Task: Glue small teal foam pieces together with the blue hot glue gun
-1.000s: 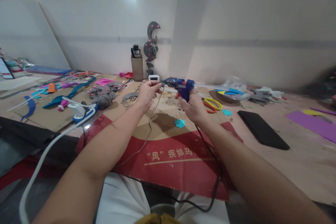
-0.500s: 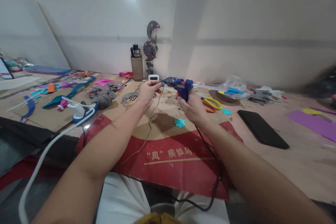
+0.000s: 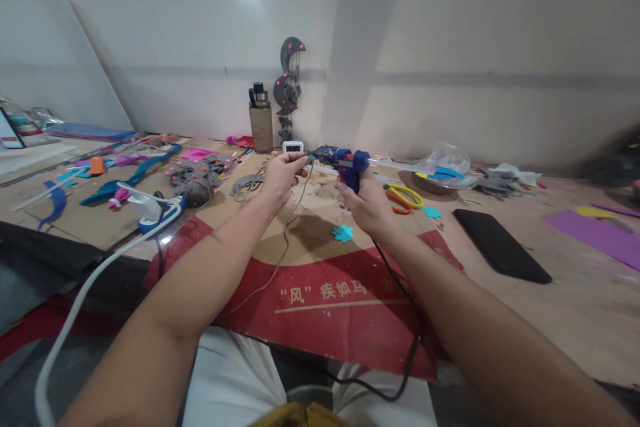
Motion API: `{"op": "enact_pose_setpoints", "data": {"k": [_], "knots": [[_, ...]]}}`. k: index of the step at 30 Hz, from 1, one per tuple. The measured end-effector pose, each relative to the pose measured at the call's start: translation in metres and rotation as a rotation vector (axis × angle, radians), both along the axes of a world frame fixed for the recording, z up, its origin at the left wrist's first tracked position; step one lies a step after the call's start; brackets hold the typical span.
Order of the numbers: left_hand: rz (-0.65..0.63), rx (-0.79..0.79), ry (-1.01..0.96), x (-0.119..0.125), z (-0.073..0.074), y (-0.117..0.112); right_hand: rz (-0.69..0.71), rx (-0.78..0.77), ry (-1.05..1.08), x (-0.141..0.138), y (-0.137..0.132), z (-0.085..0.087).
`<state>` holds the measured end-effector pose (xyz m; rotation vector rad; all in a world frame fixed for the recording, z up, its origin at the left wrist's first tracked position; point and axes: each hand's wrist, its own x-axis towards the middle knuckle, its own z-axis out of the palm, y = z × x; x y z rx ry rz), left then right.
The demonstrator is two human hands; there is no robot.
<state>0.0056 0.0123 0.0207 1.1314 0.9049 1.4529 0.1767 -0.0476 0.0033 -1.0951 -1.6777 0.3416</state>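
My right hand (image 3: pixel 367 203) is closed around the handle of a blue hot glue gun (image 3: pixel 345 161). A clear glue stick (image 3: pixel 387 164) sticks out of its back end, and its nozzle points left. My left hand (image 3: pixel 285 177) pinches a strand of grey yarn (image 3: pixel 287 235) between thumb and fingertips, right at the nozzle. The yarn hangs down across the red cardboard (image 3: pixel 320 333). A small teal bit shows at the fingertips; what it belongs to is too small to tell. Below the hands lies a turquoise flower cutout (image 3: pixel 343 233).
Pliers or scissors with red and yellow handles (image 3: pixel 409 197) and a black phone (image 3: pixel 500 247) lie to the right. A bottle (image 3: pixel 261 123) and small white display (image 3: pixel 293 147) stand behind. On the left are grey yarn pieces (image 3: pixel 197 180) and a power strip (image 3: pixel 163 215).
Almost nothing differs. Both hands keep their places, with the glue gun's nozzle still at the left fingertips; the view has shifted very slightly.
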Motion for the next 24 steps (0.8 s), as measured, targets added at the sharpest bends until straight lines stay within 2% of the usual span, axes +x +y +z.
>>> {"op": "enact_pose_setpoints", "data": {"k": [13, 17, 20, 24], "knots": [[0.007, -0.035, -0.057, 0.000, 0.003, -0.001, -0.011, -0.040, 0.072, 0.003, 0.003, -0.002], [0.006, -0.068, -0.100, -0.003, 0.004, 0.000, 0.073, -0.160, 0.231, 0.003, 0.002, 0.001], [-0.004, -0.085, -0.121, -0.004, 0.005, 0.000, 0.182, -0.267, 0.471, 0.004, 0.002, 0.005], [-0.016, -0.096, -0.105, -0.004, 0.003, 0.001, 0.160, -0.389, 0.691, 0.011, 0.012, 0.003]]}}
